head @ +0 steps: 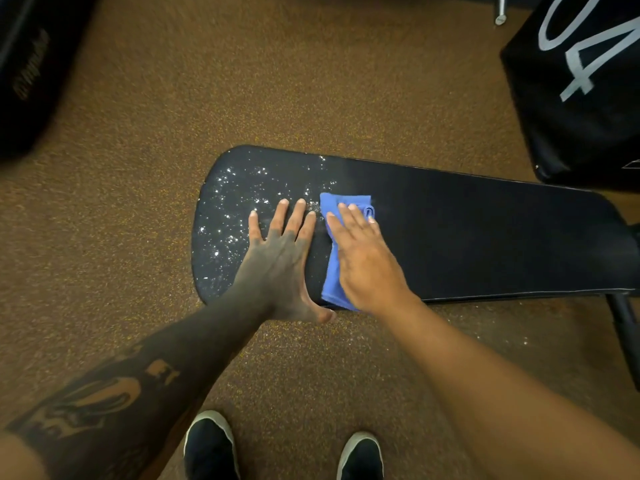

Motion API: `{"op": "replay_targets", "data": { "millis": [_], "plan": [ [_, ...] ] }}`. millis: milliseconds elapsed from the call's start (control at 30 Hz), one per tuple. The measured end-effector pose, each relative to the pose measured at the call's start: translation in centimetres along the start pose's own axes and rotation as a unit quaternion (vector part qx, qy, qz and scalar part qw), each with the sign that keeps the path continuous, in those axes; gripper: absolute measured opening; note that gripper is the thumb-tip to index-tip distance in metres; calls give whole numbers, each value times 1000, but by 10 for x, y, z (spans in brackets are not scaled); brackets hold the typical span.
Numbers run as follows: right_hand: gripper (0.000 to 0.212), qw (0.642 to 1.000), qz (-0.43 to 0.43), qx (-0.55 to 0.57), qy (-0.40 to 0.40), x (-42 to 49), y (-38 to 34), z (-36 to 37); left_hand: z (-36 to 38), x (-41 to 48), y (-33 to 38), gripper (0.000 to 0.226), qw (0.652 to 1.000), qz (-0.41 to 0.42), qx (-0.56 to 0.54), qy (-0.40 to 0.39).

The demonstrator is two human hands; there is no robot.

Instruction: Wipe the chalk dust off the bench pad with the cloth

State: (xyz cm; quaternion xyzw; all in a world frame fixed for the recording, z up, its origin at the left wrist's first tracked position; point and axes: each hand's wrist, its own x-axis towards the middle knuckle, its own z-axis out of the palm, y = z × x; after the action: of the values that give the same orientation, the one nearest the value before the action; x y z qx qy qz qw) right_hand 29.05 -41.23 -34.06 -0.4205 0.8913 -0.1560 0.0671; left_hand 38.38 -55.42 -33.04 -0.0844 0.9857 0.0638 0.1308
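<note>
A long black bench pad (pixel 485 233) lies across the view, its rounded end at the left. White chalk dust (pixel 235 202) speckles that left end; the pad to the right of the hands looks clean and dark. A folded blue cloth (pixel 332 265) lies flat on the pad under my right hand (pixel 363 258), which presses down on it with straight fingers. My left hand (pixel 280 258) rests flat on the pad just left of the cloth, fingers spread, at the edge of the dusty patch.
Brown speckled rubber floor (pixel 242 81) surrounds the bench. A black padded block with white "04" (pixel 585 81) stands at the upper right, close to the pad. A dark object (pixel 24 71) sits at the upper left. The bench's black frame leg (pixel 627 327) is at right. My two shoes (pixel 211 448) are below.
</note>
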Motion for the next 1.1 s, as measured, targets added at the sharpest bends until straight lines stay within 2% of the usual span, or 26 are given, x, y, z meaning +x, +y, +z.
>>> {"op": "replay_targets", "data": {
  "millis": [100, 133, 233, 267, 400, 433, 533, 567, 667, 700, 833, 967, 1000, 1033, 1100],
  "plan": [
    [57, 995, 91, 0, 32, 11, 13, -6, -1, -1, 0, 155, 1000, -3, 5, -5],
    [57, 995, 96, 3, 38, 13, 8, -5, -1, -1, 0, 155, 1000, 0, 10, -7],
    [60, 1000, -12, -2, -8, 10, 3, -3, -2, 1, -1, 154, 1000, 5, 11, -9],
    [61, 1000, -18, -2, -11, 11, 11, -4, -2, 1, -1, 154, 1000, 4, 12, -9],
    [62, 987, 151, 14, 57, 27, 27, -8, -2, 2, -2, 155, 1000, 3, 13, -15],
    [62, 989, 133, 16, 56, 27, 20, -4, -3, 2, -2, 155, 1000, 4, 15, -16],
    [60, 999, 6, 36, 2, 21, 15, -3, -3, 3, -1, 154, 1000, 4, 18, -15],
    [59, 999, 5, 37, -9, 23, 23, -7, -4, 3, -1, 154, 1000, 3, 15, -16],
    [63, 993, 106, 43, 33, 38, 37, -13, -5, 5, -1, 155, 1000, 0, 7, -17],
    [63, 991, 114, 47, 44, 39, 31, -12, -5, 5, -1, 155, 1000, 0, 7, -17],
    [62, 997, 43, 53, 34, 4, 17, -2, -7, 4, 0, 155, 1000, -4, -4, -17],
    [63, 977, 196, 39, 77, 31, 38, -8, -10, 4, 0, 155, 1000, -1, -10, -22],
    [64, 976, 200, 40, 76, 44, 35, -9, -10, 5, -1, 155, 1000, 1, -9, -23],
    [65, 981, 176, 41, 65, 53, 29, -8, -10, 6, -1, 155, 1000, 2, -9, -24],
    [65, 995, 74, 55, 23, 55, 18, -3, -9, 6, -1, 155, 1000, 2, -9, -24]
  ]
}}
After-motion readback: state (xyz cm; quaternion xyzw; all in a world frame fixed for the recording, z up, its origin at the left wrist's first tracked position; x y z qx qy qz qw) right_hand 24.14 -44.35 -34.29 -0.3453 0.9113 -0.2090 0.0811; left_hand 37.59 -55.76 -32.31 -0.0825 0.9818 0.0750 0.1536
